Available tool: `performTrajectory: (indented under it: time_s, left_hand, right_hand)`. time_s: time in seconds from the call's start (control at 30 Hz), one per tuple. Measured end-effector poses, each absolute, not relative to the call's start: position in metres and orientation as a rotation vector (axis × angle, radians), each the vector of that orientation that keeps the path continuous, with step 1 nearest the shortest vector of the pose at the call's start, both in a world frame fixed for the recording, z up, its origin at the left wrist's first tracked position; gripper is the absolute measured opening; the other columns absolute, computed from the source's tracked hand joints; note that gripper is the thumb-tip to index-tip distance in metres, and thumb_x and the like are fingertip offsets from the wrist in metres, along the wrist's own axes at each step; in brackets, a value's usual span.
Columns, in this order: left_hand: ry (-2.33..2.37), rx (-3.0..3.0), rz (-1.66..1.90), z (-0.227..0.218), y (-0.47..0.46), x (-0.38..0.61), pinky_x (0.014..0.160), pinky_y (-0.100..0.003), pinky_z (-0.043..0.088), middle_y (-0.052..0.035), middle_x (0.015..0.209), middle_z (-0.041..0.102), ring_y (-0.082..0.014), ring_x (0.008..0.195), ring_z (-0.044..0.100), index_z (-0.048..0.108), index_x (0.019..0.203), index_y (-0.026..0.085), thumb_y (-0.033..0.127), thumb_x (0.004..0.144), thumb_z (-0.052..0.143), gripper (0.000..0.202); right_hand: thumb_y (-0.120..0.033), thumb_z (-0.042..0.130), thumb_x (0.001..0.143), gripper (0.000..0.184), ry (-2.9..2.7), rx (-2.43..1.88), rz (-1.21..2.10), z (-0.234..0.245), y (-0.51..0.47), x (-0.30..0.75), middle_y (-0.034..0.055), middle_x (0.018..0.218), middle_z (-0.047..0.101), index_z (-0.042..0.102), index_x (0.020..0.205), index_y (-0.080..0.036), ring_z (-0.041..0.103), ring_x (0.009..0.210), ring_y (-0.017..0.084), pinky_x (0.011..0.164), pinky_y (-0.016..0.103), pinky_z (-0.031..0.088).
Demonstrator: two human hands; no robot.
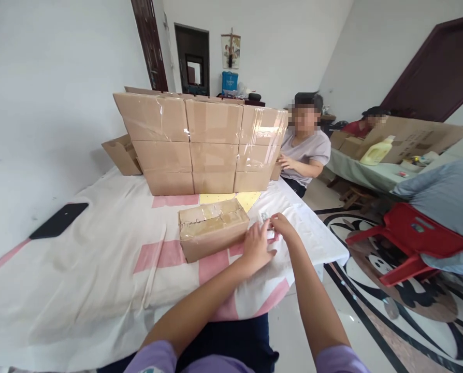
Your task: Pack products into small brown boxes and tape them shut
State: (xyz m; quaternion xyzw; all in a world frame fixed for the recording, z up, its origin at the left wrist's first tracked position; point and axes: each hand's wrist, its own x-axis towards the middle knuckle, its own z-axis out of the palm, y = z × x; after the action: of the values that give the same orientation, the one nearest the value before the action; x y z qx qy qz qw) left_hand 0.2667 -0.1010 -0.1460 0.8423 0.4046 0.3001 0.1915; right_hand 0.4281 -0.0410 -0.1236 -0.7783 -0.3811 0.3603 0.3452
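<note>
A small white piece (270, 234), perhaps a packet or a label, lies between my two hands just past the right end of a taped cardboard box (214, 235). My right hand (283, 226) is closed, its bent fingers pinching at the white piece from the right. On the other side, my left hand (257, 244) rests close to the box's end, with its thumb spread away and its fingertips near the white piece. Part of that piece is hidden by the fingers. The box lies lengthwise on the cloth, its top seam covered with clear, wrinkled tape.
A stacked wall of taped cardboard boxes (212, 147) stands behind on the cloth-covered table (99, 285). A black phone-like slab (60, 220) lies at left. A person (305, 147) touches the stack's right side. At right are a red plastic chair (418, 235) and another table.
</note>
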Motion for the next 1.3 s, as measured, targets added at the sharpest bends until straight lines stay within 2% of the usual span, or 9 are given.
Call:
performTrajectory:
  time_s: [0.1, 0.17, 0.23, 0.47, 0.7, 0.9, 1.0, 1.17, 1.3]
  left_hand:
    - [1.207, 2.199, 0.841, -0.168, -0.067, 0.29, 0.118, -0.046, 0.032, -0.0211, 0.164, 0.023, -0.0354, 0.152, 0.025, 0.019, 0.158, 0.019, 0.033, 0.076, 0.076, 0.101]
    - [1.19, 2.157, 0.83, -0.177, -0.052, 0.299, 0.12, -0.044, 0.03, -0.02, 0.167, 0.015, -0.0341, 0.153, 0.023, 0.018, 0.158, 0.02, 0.038, 0.077, 0.076, 0.102]
    - [1.171, 2.134, 0.823, -0.183, -0.044, 0.302, 0.12, -0.043, 0.03, -0.0192, 0.168, 0.013, -0.034, 0.153, 0.024, 0.016, 0.159, 0.019, 0.043, 0.074, 0.078, 0.108]
    - [1.168, 2.138, 0.807, -0.188, -0.044, 0.3, 0.121, -0.042, 0.027, -0.0163, 0.169, 0.012, -0.0331, 0.153, 0.023, 0.015, 0.159, 0.02, 0.045, 0.074, 0.078, 0.109]
    - [1.152, 2.136, 0.869, -0.188, -0.046, 0.297, 0.119, -0.043, 0.031, -0.017, 0.167, 0.018, -0.0329, 0.151, 0.028, 0.018, 0.158, 0.021, 0.041, 0.075, 0.077, 0.103]
    - [1.094, 2.095, 0.926, -0.187, -0.047, 0.294, 0.12, -0.043, 0.031, -0.0192, 0.166, 0.02, -0.0332, 0.151, 0.028, 0.021, 0.156, 0.019, 0.035, 0.073, 0.08, 0.103]
    - [1.071, 2.085, 0.932, -0.188, -0.046, 0.294, 0.121, -0.042, 0.029, -0.0203, 0.166, 0.02, -0.0326, 0.153, 0.025, 0.022, 0.156, 0.017, 0.033, 0.073, 0.08, 0.103]
    - [1.036, 2.052, 0.928, -0.19, -0.044, 0.293, 0.12, -0.043, 0.03, -0.0194, 0.167, 0.017, -0.0316, 0.153, 0.025, 0.02, 0.156, 0.019, 0.039, 0.073, 0.082, 0.106]
    - [1.015, 2.023, 0.925, -0.189, -0.044, 0.291, 0.121, -0.043, 0.03, -0.0186, 0.167, 0.017, -0.0319, 0.152, 0.026, 0.022, 0.157, 0.021, 0.037, 0.073, 0.083, 0.104]
  right_hand:
    - [-0.017, 0.066, 0.078, 0.023, -0.987, -2.024, 0.999, -0.12, -0.039, 0.427, -0.0038, 0.053, 0.058, 0.057, 0.099, -0.014, 0.048, 0.038, 0.012, 0.039, 0.023, 0.035]
    - [-0.02, 0.066, 0.079, 0.013, -0.993, -2.003, 1.057, -0.117, -0.04, 0.425, -0.0033, 0.049, 0.056, 0.058, 0.088, -0.015, 0.045, 0.036, 0.011, 0.037, 0.023, 0.033]
    - [-0.022, 0.065, 0.08, 0.01, -1.0, -1.963, 1.107, -0.114, -0.043, 0.425, -0.0034, 0.047, 0.053, 0.057, 0.079, -0.016, 0.042, 0.035, 0.01, 0.036, 0.023, 0.032]
    - [-0.017, 0.062, 0.078, 0.013, -0.927, -1.831, 1.071, -0.109, -0.057, 0.425, -0.0038, 0.051, 0.059, 0.054, 0.089, -0.018, 0.039, 0.036, 0.008, 0.038, 0.02, 0.03]
    - [-0.025, 0.057, 0.081, 0.017, -0.874, -1.714, 0.948, -0.11, -0.075, 0.424, -0.0023, 0.063, 0.064, 0.054, 0.097, -0.018, 0.037, 0.039, 0.006, 0.042, 0.02, 0.031]
    - [-0.032, 0.058, 0.079, 0.017, -0.9, -1.776, 0.877, -0.116, -0.09, 0.43, -0.0032, 0.061, 0.058, 0.06, 0.086, -0.017, 0.035, 0.041, 0.006, 0.042, 0.022, 0.027]
    - [-0.03, 0.06, 0.076, 0.017, -0.952, -1.871, 0.903, -0.117, -0.087, 0.43, -0.0041, 0.057, 0.054, 0.066, 0.081, -0.015, 0.036, 0.041, 0.007, 0.042, 0.022, 0.027]
    - [-0.029, 0.062, 0.077, 0.019, -1.027, -2.058, 0.912, -0.113, -0.067, 0.426, -0.003, 0.048, 0.05, 0.071, 0.074, -0.012, 0.042, 0.043, 0.009, 0.044, 0.022, 0.029]
    - [-0.029, 0.062, 0.079, 0.02, -1.026, -2.169, 0.953, -0.108, -0.053, 0.425, -0.0041, 0.046, 0.047, 0.071, 0.076, -0.011, 0.038, 0.039, 0.009, 0.044, 0.023, 0.03]
